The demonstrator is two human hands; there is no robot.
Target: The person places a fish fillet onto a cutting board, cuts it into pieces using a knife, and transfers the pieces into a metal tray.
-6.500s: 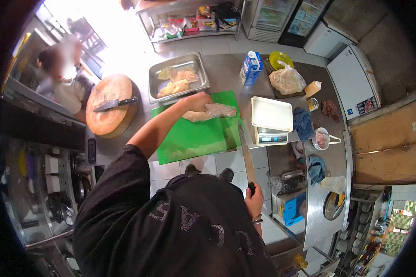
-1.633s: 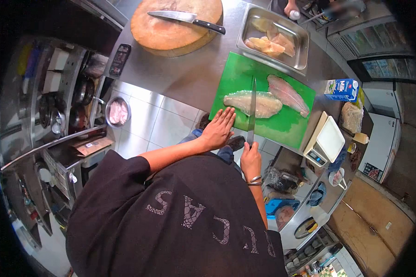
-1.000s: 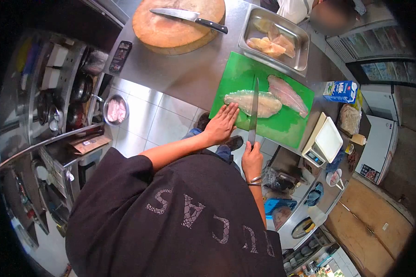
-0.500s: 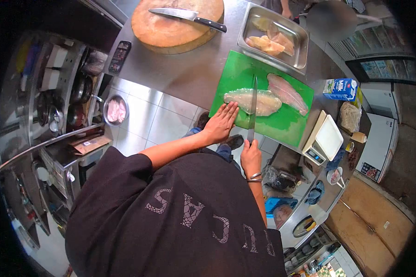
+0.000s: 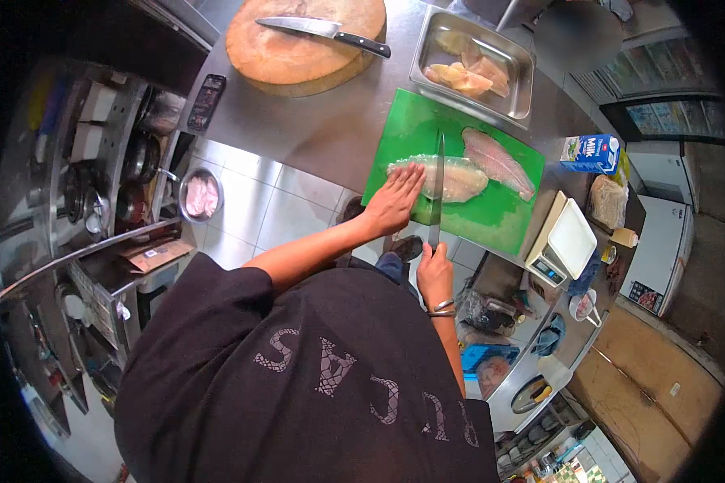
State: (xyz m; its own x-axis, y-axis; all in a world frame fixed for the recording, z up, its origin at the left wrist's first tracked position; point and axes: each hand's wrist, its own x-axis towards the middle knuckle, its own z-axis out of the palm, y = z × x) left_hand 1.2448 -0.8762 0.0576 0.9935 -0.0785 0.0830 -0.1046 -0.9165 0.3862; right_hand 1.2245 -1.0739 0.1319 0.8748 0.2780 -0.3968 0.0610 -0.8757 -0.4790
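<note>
On the green cutting board lie two pale fish fillets. My left hand rests flat, fingers stretched out, on the left end of the nearer fish fillet. A long knife lies across that fillet, its blade pointing away from me. Its handle is in my right hand, fingers wrapped round it. Whether the edge has entered the flesh I cannot tell. The second fish fillet, pinkish, is to the right of the blade, apart from both hands.
Behind the board stands a steel tray holding fillet pieces. A round wooden block carries another knife. To the right are a kitchen scale and a milk carton. A metal bowl of pale meat is at left.
My left hand has slid slightly further up over the fillet. The knife stays across the fillet in my right hand, almost unmoved. The view has shifted a little.
</note>
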